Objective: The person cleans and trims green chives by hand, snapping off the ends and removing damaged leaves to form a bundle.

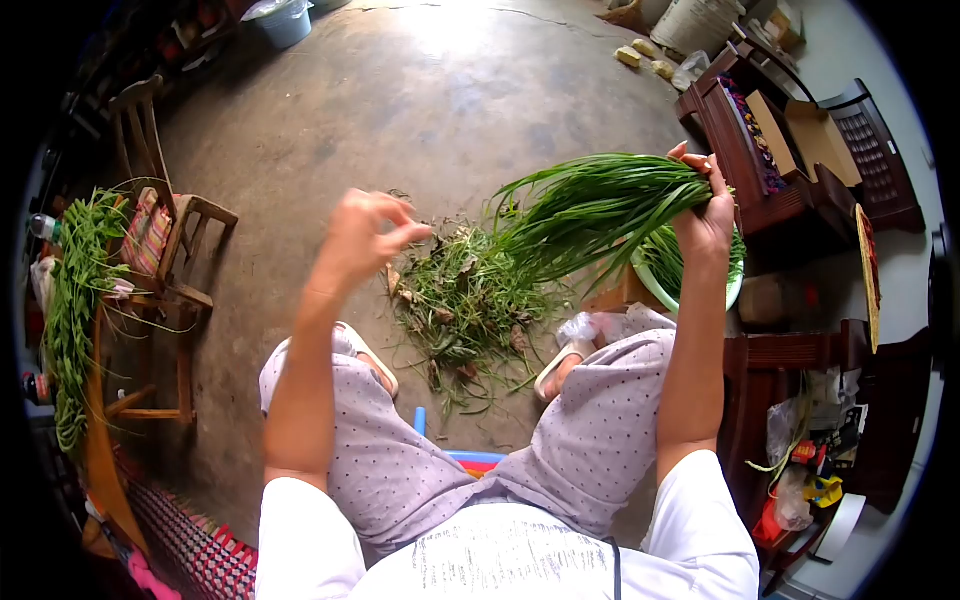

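My right hand (708, 205) is wrapped round the root end of a thick bunch of long green leaves (600, 212), which fans out to the left. Over the floor at the left, my left hand (365, 238) has its thumb and fingers drawn together; whether anything thin is between them is too blurred to tell. Below and between the hands lies a heap of green and brown plant scraps (465, 305). Partly hidden behind my right forearm, a pale green basin (738, 290) holds more green leaves.
A wooden chair (205, 208) with a striped cushion stands at the left, beside leafy stems (75, 310). Dark wooden furniture (735, 130) holding an open cardboard box (822, 140) is at the right. A blue bucket (286, 26) stands at the far left.
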